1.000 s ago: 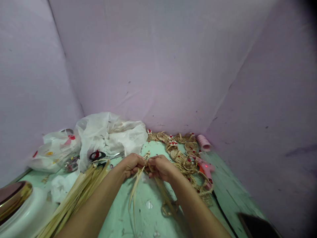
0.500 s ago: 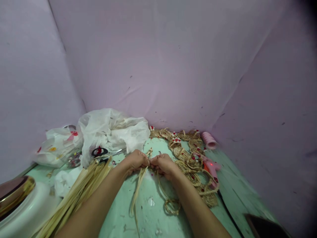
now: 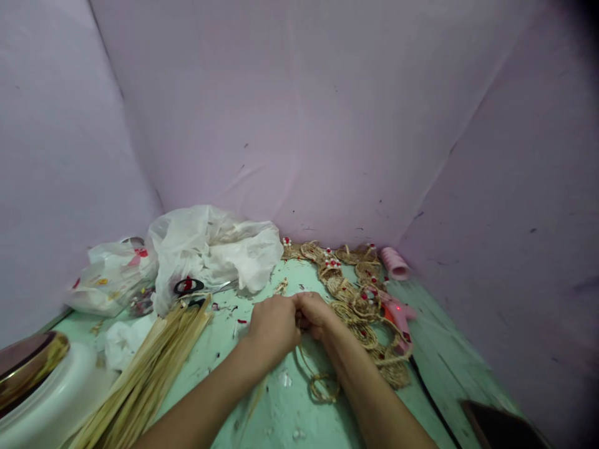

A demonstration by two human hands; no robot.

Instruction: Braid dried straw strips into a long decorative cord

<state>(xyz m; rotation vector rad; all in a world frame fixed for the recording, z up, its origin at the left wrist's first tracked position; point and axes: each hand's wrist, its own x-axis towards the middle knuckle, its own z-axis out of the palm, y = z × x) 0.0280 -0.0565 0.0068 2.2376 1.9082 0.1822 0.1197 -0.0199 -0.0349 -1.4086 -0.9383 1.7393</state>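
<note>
My left hand (image 3: 275, 321) is closed, knuckles up, with pale dry fibre strips (image 3: 255, 399) trailing blurred below it. Against it, my right hand (image 3: 316, 312) pinches the twisted fibre cord (image 3: 303, 357) between thumb and fingers. The fingertips of both hands meet, and the join of cord and strips is hidden behind them. Below the right hand the cord runs down to a small loose coil on the green tabletop (image 3: 281, 424). Close to my right hand lie braided fibre pieces (image 3: 358, 318) with red and white beads.
A pink glue gun (image 3: 400, 321) with a lit red light and black cable lies at right, near a pink thread cone (image 3: 394, 263). At left are a bundle of dry strips (image 3: 150, 368), black-handled scissors (image 3: 188, 285) and plastic bags (image 3: 210, 243). Purple walls enclose the table.
My left hand has turned over and come down toward me and slightly right, now covering the strips. The right hand stays nearly in place, still pinching.
</note>
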